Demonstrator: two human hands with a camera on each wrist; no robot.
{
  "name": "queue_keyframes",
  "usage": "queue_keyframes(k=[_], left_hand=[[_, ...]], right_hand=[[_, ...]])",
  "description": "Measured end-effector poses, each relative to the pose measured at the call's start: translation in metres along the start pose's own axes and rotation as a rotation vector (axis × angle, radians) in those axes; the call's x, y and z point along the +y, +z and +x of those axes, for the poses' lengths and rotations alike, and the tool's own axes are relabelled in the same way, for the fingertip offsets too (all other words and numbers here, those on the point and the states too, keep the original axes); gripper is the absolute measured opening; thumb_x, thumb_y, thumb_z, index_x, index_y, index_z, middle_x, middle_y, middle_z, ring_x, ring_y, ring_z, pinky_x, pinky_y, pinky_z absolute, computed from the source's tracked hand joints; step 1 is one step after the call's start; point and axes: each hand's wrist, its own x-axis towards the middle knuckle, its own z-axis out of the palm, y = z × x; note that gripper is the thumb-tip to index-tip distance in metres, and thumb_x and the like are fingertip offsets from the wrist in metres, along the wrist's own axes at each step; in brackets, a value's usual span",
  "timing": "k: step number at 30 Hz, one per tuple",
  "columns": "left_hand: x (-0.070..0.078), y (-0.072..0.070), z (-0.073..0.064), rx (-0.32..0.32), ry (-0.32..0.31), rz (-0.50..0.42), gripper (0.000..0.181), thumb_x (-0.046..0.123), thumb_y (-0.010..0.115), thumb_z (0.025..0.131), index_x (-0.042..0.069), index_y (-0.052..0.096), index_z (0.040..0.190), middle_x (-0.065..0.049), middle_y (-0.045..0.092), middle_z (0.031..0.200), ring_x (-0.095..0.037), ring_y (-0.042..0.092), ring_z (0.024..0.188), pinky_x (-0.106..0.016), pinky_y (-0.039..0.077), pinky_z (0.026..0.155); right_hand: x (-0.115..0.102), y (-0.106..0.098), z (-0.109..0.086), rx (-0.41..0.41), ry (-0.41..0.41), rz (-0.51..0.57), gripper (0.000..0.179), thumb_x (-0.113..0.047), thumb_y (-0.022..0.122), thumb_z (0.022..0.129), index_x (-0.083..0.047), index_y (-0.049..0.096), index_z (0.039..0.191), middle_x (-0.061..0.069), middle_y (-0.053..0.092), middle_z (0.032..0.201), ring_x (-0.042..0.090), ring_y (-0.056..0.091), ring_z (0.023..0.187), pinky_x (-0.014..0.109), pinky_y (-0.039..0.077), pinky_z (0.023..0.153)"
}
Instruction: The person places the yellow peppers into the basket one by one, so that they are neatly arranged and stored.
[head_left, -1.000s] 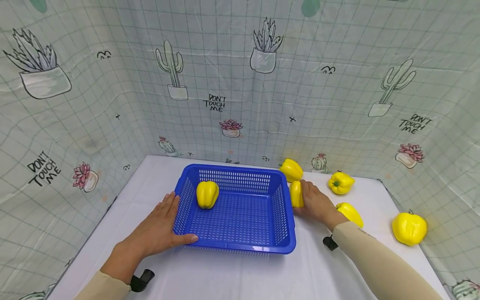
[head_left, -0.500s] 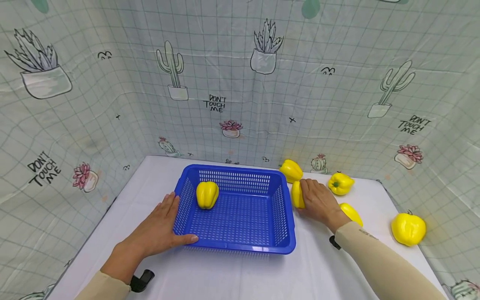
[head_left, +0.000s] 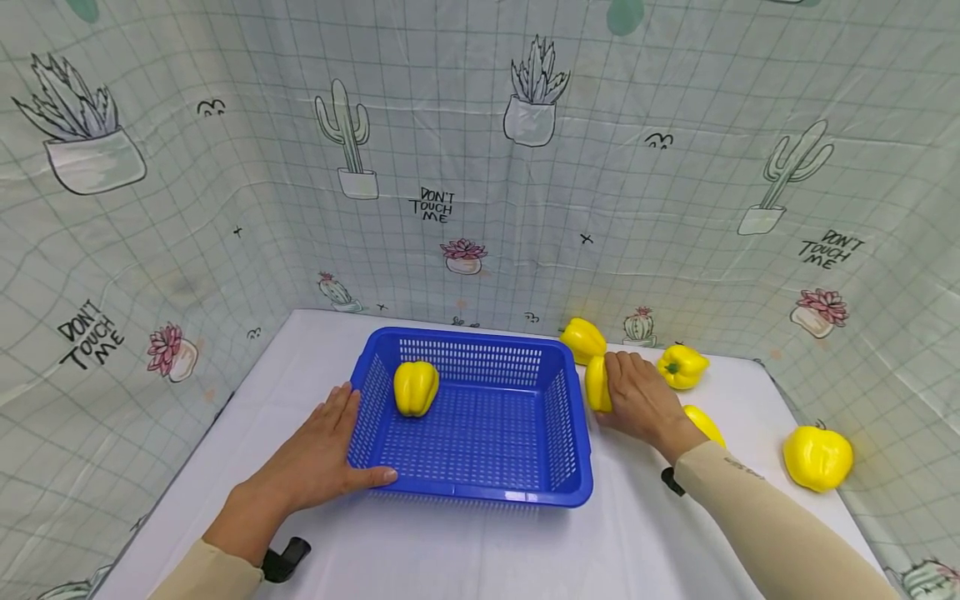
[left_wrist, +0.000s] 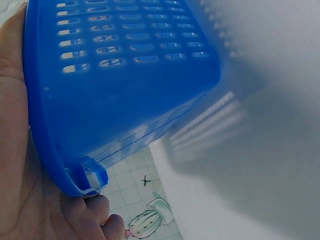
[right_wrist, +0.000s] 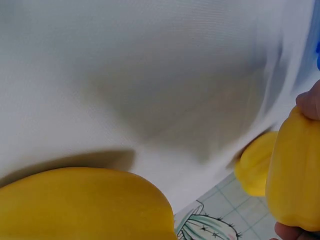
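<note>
My right hand [head_left: 643, 398] holds a yellow bell pepper [head_left: 597, 384] just right of the blue plastic basket [head_left: 468, 492]. In the right wrist view the held pepper [right_wrist: 296, 172] stands between the thumb and fingertips, cut off by the frame edge. My left hand [head_left: 315, 454] rests on the basket's near left corner, fingers extended along the left rim and thumb on the front rim. Seen from the left wrist, the palm [left_wrist: 30, 200] lies against the basket's rim [left_wrist: 42, 135]. One yellow bell pepper [head_left: 416, 388] sits inside the basket, toward its left side.
Behind the held pepper another bell pepper [head_left: 582, 341] lies by the basket's back right corner. More lie to the right: one at the back [head_left: 682, 367], one partly under the right wrist [head_left: 705, 425], one near the right edge [head_left: 818, 458]. A patterned cloth [head_left: 480, 167] encloses the white table [head_left: 465, 558].
My right hand has shifted slightly right and away from the basket, with the bell pepper in its grip. The left hand, the basket and the other peppers stay put.
</note>
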Motion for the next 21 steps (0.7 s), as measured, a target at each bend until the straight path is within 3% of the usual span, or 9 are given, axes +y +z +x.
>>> queue_keyframes(k=[15,21], left_hand=[[0.001,-0.001,0.001,0.004,0.004,0.011,0.135,0.083,0.069,0.08,-0.011,0.02,0.163,-0.033,0.014,0.172,-0.051,0.016,0.16,-0.064,0.019,0.129],[0.0,-0.001,0.001,0.004,0.001,0.011,0.135,0.083,0.07,0.079,-0.011,0.02,0.163,-0.033,0.014,0.172,-0.051,0.016,0.16,-0.064,0.018,0.129]], right_hand=[[0.003,-0.02,0.009,0.037,0.033,0.023,0.077,-0.044,0.088,0.078,0.004,0.045,0.12,0.015,0.05,0.093,0.033,0.053,0.087,0.042,0.057,0.083],[0.003,-0.032,0.017,0.084,0.008,0.034,0.076,-0.043,0.088,0.077,0.004,0.046,0.12,0.016,0.053,0.094,0.033,0.054,0.086,0.043,0.059,0.082]])
